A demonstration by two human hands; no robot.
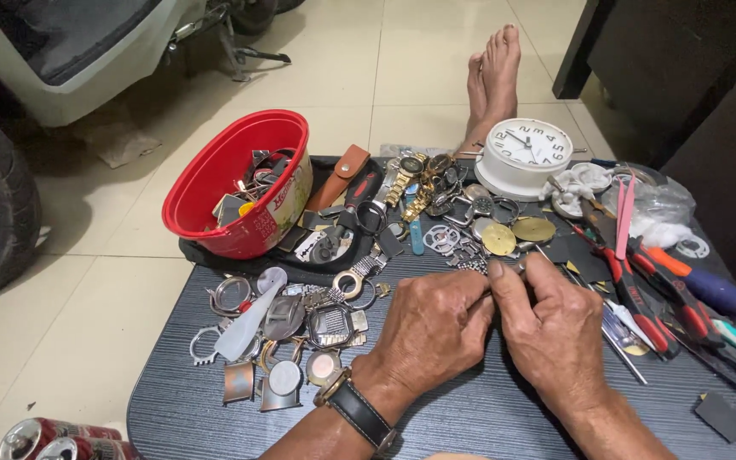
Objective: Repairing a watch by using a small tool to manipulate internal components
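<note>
My left hand (433,326) and my right hand (549,328) meet over the middle of a dark low table (487,417). Both hands pinch a small metal part (489,287) between their fingertips; it is mostly hidden by the fingers. A watch with a dark strap (355,411) is on my left wrist. Just beyond the fingers lie brass discs (499,238), metal link pieces and watch bands. To the left of my left hand lie several watch cases (330,324) and rings.
A red plastic tub (240,183) with watch parts stands at the back left. A white alarm clock (524,156) stands at the back. Red-handled pliers (636,294), a blue-and-orange screwdriver (709,285) and pink tweezers (623,217) lie at the right. Cans (53,439) are on the tiled floor.
</note>
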